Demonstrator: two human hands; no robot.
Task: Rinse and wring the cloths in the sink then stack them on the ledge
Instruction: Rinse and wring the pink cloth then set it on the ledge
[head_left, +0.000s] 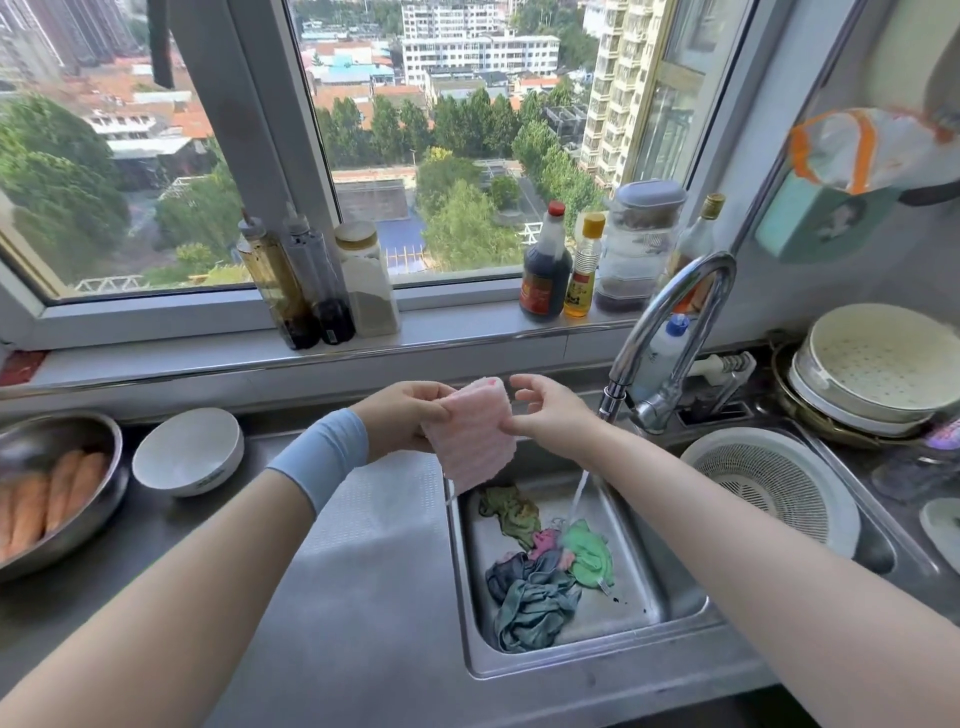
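Left hand (402, 415): forearm extended, fingers pinching pink cloth (467, 436) at left edge. Right hand (545, 410): thumb and fingertip nipping right edge, other fingers loosely spread, above sink (649, 597).

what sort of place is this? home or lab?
Most likely a home kitchen, high up in a flat: a steel sink with the tap running, sauce bottles on the window ledge, a colander beside, rooftops far below.
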